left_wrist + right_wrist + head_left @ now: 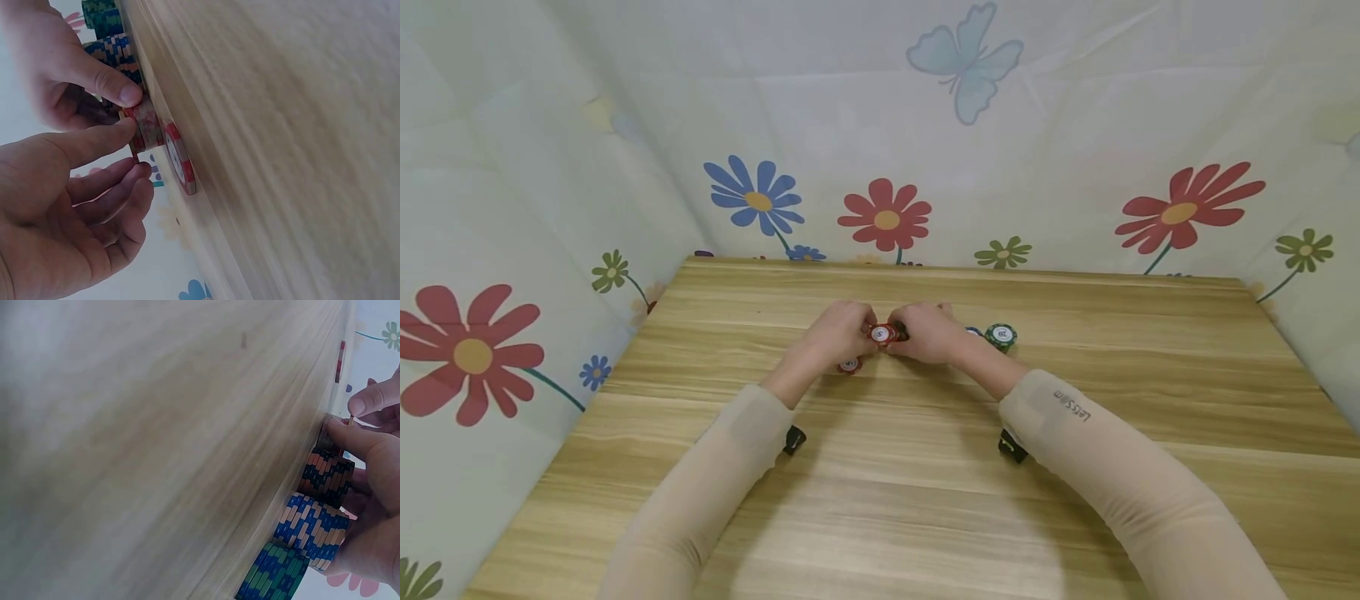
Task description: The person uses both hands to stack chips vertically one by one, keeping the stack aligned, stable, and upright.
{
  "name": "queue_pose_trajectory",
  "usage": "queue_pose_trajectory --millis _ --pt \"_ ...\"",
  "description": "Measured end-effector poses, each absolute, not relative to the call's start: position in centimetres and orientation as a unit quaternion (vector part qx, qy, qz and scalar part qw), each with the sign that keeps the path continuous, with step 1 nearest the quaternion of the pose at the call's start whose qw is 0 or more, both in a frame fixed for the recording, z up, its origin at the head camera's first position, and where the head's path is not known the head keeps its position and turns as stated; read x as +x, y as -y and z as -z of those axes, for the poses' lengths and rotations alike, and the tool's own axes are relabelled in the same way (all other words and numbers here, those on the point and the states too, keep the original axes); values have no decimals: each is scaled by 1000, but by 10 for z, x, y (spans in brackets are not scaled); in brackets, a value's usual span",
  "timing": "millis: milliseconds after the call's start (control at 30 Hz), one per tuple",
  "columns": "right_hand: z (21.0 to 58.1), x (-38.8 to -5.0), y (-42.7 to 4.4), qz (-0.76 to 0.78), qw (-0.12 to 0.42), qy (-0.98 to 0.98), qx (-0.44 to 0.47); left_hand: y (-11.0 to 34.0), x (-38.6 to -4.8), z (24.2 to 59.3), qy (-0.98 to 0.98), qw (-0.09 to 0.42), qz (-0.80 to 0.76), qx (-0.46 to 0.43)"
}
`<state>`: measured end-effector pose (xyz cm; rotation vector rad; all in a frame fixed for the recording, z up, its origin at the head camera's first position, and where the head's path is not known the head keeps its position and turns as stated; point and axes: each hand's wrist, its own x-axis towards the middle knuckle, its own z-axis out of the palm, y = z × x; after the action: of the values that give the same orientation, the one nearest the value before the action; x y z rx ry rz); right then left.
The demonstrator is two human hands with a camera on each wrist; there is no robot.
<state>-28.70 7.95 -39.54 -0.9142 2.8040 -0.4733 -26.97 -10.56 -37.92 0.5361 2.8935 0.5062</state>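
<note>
My left hand (842, 329) pinches a red-edged poker chip (134, 149) between thumb and fingers at the top of a short stack of red poker chips (881, 333). From the other side my right hand (928, 333) holds this red stack, its thumb against the edges of the chips. Behind the right thumb, a stack of black and orange chips (326, 478) stands beside the red one, close to the curled fingers. A single red chip (849, 365) lies flat on the table near the left hand. The right hand partly hides the black stack in the head view.
To the right stand a blue and peach chip stack (312, 528) and a green chip stack (1001, 336), side by side. Everything rests on a wood-grain table (895, 500). A flower-printed curtain (1045, 167) hangs behind its far edge.
</note>
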Motion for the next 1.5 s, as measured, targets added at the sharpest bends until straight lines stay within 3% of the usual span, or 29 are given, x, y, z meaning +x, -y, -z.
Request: queue_pose_trajectory --millis 1133,1500 --pt "395 -285 -78 176 79 -935 -297 102 -271 385 -964 65 -175 191" --pt "395 -286 -78 171 86 -937 -291 114 -264 381 -967 96 -167 168"
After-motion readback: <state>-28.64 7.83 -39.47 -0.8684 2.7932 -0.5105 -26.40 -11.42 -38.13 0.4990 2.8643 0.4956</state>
